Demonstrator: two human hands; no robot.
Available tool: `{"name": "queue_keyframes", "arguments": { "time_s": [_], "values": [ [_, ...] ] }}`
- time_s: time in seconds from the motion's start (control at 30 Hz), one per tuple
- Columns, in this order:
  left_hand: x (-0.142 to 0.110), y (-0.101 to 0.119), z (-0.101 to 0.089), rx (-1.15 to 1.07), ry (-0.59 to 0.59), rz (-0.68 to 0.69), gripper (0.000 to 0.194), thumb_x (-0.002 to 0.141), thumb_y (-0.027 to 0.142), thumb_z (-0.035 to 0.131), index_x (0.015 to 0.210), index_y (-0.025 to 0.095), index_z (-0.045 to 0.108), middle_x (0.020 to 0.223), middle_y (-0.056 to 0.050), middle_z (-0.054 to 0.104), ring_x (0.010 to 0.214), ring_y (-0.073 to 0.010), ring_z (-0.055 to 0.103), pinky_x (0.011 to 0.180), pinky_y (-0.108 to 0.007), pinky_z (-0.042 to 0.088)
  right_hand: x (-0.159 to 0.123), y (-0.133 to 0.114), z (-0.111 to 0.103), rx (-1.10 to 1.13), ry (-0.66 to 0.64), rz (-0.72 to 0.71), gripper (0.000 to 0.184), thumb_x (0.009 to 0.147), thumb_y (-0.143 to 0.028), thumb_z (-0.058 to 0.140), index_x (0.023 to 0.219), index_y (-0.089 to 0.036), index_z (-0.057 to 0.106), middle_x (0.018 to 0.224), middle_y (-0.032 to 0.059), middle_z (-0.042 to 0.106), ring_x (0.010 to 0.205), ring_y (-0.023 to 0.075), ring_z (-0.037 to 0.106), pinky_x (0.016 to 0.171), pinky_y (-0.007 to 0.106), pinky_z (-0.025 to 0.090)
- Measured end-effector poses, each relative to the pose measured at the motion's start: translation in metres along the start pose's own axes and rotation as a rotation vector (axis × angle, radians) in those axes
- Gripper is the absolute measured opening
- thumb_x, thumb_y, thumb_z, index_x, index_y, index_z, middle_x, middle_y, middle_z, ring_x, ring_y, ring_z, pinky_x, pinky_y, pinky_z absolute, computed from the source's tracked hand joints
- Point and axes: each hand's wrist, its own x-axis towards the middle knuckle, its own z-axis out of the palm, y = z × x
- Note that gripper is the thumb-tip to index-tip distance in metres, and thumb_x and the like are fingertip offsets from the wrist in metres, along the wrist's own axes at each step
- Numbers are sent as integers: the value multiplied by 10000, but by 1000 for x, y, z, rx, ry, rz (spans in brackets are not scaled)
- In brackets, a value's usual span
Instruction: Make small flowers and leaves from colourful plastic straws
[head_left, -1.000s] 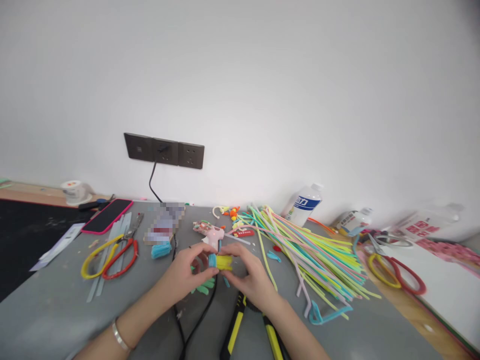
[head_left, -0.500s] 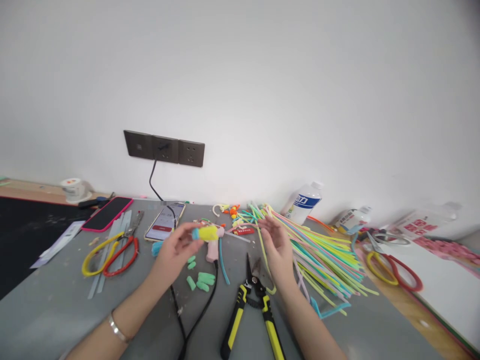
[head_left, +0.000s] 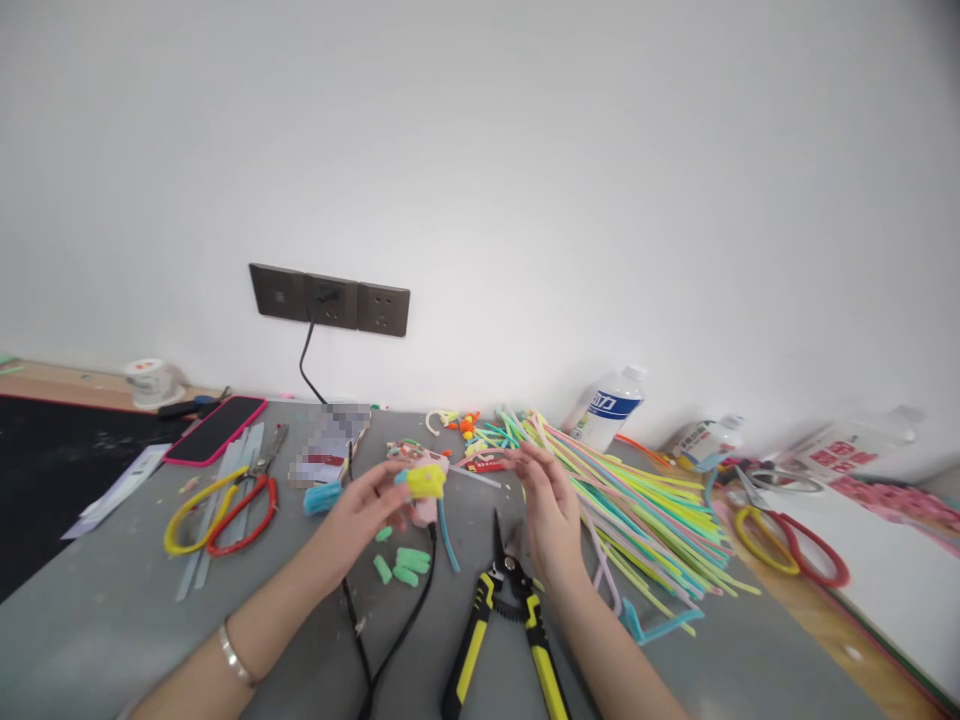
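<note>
Held in the fingers of my left hand [head_left: 367,520] is a short fuzzy bundle of pipe cleaner [head_left: 426,482], yellow with a light blue end. Behind it, partly covered, lies a pink glue gun [head_left: 424,512] with a black cable. My right hand [head_left: 553,515] is raised beside the pipe cleaner pile, fingers loosely bent and thumb apart, with nothing visible in its grip. Just below, yellow-and-black snips [head_left: 510,590] lie with their blades apart. Short green pipe cleaner pieces [head_left: 411,562] rest under my left hand.
Many loose pipe cleaners [head_left: 637,500] spread to the right, before a white bottle [head_left: 606,408]. Red-and-yellow scissors [head_left: 244,510] lie left, another pair of scissors [head_left: 791,540] right. A pink-edged phone [head_left: 216,430] sits back left. The black cable [head_left: 356,625] crosses the front.
My left hand has moved slightly right and down with the yellow and blue bundle, uncovering a blue fuzzy piece on the left. My right hand's fingers have bent and drawn closer together.
</note>
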Motion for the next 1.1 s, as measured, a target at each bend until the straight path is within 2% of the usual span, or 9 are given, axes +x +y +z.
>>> {"name": "queue_keyframes", "arguments": {
  "time_s": [0.07, 0.13, 0.2, 0.27, 0.37, 0.5, 0.6, 0.77, 1.1],
  "values": [
    [-5, -1, 4, 111, -160, -58, 458, 746, 494, 720, 1051, 168, 617, 782, -29, 686, 664, -158, 627, 597, -259, 475, -2, -2, 3, 43, -12, 34, 239, 934, -384, 511, 1041, -201, 621, 908, 59, 689, 850, 213, 648, 873, 399, 490],
    [-9, -1, 6, 180, -270, -91, 432, 753, 463, 721, 1052, 175, 600, 841, -33, 679, 693, -157, 631, 601, -252, 480, -4, -6, 5, 58, -45, 28, 221, 933, -388, 516, 964, -207, 640, 777, 20, 647, 734, 184, 614, 795, 349, 498],
    [-10, -3, 6, 205, -339, -81, 391, 757, 407, 726, 1044, 180, 588, 926, -44, 662, 775, -167, 636, 641, -254, 495, -5, -11, 7, 54, -132, 32, 242, 938, -409, 505, 914, -212, 643, 691, -1, 605, 636, 165, 572, 685, 306, 494],
    [-9, -6, 5, 218, -369, -38, 349, 758, 348, 726, 1031, 181, 585, 956, -46, 645, 858, -183, 631, 692, -264, 506, -8, -16, 9, 40, -276, 68, 281, 938, -449, 492, 898, -212, 637, 671, 0, 603, 588, 162, 557, 603, 287, 478],
    [-5, -10, 1, 244, -337, 14, 324, 761, 294, 713, 1035, 173, 589, 961, -52, 643, 890, -198, 629, 703, -271, 512, -14, -23, 14, -14, -490, 102, 320, 931, -493, 485, 914, -210, 634, 728, 17, 637, 626, 172, 587, 620, 291, 486],
    [-1, -11, -3, 269, -242, 14, 339, 773, 265, 693, 1085, 176, 595, 1009, -64, 647, 866, -200, 637, 704, -291, 533, -23, -28, 20, -174, -612, 42, 264, 924, -440, 524, 948, -209, 650, 891, 45, 666, 828, 203, 613, 743, 305, 476],
    [-1, -10, -3, 264, -201, 32, 327, 763, 257, 703, 1066, 173, 612, 1063, -73, 645, 901, -207, 636, 756, -314, 547, -26, -27, 22, -213, -635, 1, 185, 866, -339, 632, 1008, -220, 639, 957, 39, 664, 894, 208, 606, 804, 310, 461],
    [-1, -10, 0, 206, -205, 22, 354, 757, 305, 717, 1066, 166, 615, 1057, -80, 659, 888, -208, 641, 739, -320, 571, -26, -21, 22, -181, -622, -39, 285, 773, -197, 724, 1038, -236, 626, 966, 20, 673, 895, 197, 609, 817, 301, 481],
    [0, -13, -4, 233, -200, 34, 369, 747, 334, 733, 1056, 164, 626, 927, -56, 677, 773, -187, 644, 684, -300, 549, -26, -22, 22, -169, -596, -25, 236, 800, -227, 697, 1029, -228, 644, 898, 20, 666, 830, 189, 612, 769, 297, 489]
  ]
}}
